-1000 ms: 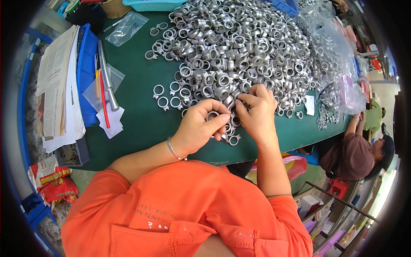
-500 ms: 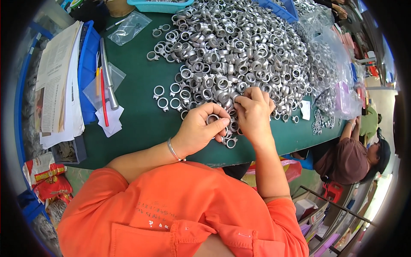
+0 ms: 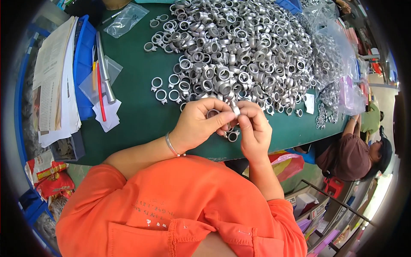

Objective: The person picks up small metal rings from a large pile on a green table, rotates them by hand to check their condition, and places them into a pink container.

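Over the near edge of the green table [image 3: 132, 77], hands close together, both clamped: left hand [image 3: 199, 118] and right hand [image 3: 256, 130] pinch the same metal ring [image 3: 236, 111] between thumbs and fingers. Second ring [image 3: 208, 114] sits within the left hand's curl. Big loose heap of rings [image 3: 244, 51] just beyond, not in any container. Right of heap, clear plastic bags [image 3: 332, 51]; small metal parts show through, cannot tell if inside or under. Blue bin [image 3: 291, 5] at top right, contents too small to read. Left side: blue bin with papers [image 3: 55, 81] against it [image 3: 87, 60], inside mostly hidden. Below the papers, grey tray [image 3: 77, 145] holding something blurred. Flat clear bag [image 3: 126, 20] lies upper left, looks empty. Teal basket [image 3: 155, 1] cut off by top edge.
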The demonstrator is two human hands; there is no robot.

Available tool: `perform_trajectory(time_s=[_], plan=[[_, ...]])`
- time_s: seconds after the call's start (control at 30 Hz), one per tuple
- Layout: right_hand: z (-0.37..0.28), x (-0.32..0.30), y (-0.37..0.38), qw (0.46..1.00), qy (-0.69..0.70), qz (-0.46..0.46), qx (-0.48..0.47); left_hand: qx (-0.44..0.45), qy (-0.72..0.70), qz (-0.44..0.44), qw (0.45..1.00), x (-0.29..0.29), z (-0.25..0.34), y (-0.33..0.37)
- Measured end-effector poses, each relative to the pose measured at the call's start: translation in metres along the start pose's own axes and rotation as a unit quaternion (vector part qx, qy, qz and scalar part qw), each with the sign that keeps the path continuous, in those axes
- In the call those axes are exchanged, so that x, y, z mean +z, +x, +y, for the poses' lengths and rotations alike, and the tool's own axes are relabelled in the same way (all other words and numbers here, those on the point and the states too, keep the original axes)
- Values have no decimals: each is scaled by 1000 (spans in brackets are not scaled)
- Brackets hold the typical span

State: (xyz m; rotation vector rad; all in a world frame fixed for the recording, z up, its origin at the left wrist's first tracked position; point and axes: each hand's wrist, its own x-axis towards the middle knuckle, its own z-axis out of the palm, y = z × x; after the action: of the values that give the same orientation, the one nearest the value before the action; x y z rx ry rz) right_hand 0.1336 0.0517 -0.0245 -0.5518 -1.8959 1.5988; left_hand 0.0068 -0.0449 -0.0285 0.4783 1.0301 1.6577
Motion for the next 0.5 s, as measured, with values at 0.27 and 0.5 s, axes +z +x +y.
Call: perform_trajectory(time_s=[0.27,0.5], plan=[[0,2,-4,994,108,29,18,127,159,-5,979,2,-4,0],[3,-6,-6,977,178,-41,113,151,171,-24,973,0,-5,0]])
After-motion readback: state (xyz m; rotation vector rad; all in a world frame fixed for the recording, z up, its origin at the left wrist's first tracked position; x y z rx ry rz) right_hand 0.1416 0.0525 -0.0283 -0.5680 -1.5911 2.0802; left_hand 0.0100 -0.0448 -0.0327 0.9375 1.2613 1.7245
